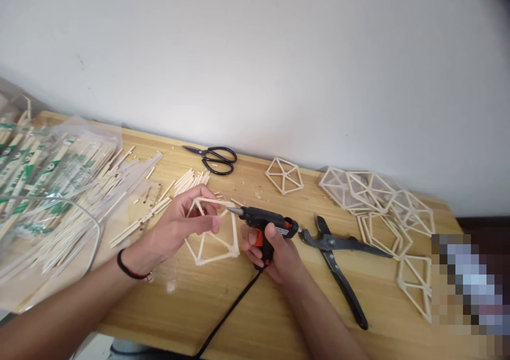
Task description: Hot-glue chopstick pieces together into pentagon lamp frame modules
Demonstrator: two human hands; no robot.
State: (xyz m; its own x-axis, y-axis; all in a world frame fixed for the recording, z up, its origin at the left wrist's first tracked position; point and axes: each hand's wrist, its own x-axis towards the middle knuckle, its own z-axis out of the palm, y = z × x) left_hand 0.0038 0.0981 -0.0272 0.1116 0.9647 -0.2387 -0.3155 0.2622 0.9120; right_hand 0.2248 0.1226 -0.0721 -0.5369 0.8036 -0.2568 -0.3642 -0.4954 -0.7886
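My right hand point(277, 251) is wrapped round the handle of a black hot glue gun point(261, 216) with an orange trigger. Its nozzle points left and meets the upper right corner of a pentagon frame of wooden sticks point(236, 232); whether the tip touches cannot be made out. My left hand point(195, 216) pinches a stick inside this frame, holding it just over the table. Part of the frame lies behind my left fingers. From the gun's handle a black cord point(229, 317) runs down to the table's front edge.
Scissors point(219, 158) and black cutters point(334, 254) lie on the wooden table point(167, 317). Finished-looking pentagon frames point(368, 190) spread along the right, one point(284, 175) near the wall. At left are short cut sticks point(191, 179), a ruler point(149, 198) and wrapped chopsticks point(51, 174).
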